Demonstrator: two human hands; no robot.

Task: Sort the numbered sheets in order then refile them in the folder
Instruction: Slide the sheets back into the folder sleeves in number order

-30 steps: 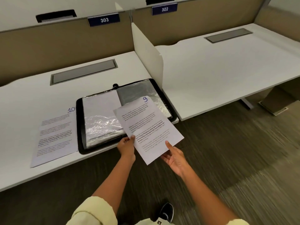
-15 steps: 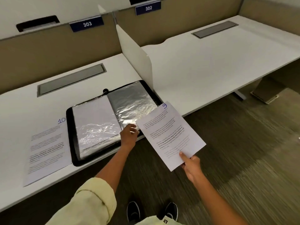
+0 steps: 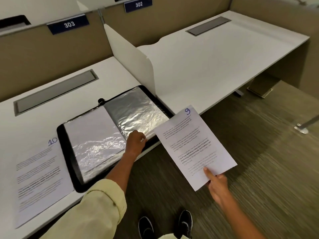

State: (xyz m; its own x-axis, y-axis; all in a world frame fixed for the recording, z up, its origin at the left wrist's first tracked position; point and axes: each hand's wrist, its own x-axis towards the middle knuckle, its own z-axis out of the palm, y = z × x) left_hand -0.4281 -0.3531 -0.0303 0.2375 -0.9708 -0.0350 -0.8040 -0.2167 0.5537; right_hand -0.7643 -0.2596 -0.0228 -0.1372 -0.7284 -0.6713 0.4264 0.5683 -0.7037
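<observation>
Sheet 9 (image 3: 193,145) is held off the desk edge over the floor, centre-right of frame, long axis running lower right to upper left, numbered corner pointing up-frame. Right hand (image 3: 218,184) pinches its lower edge, thumb on top. Folder (image 3: 69,152) lies open on desk 303 (image 3: 34,121), spine running up-frame, right cover nearly against the divider (image 3: 131,59), near edge at the desk lip. Left hand (image 3: 136,141) curls onto the lower edge of the right-page sleeve (image 3: 138,112); whether it grips is unclear. Sheet 10 (image 3: 38,178) lies flat at lower left, just beside the folder. Desk 302 (image 3: 224,57), upper right, is bare.
</observation>
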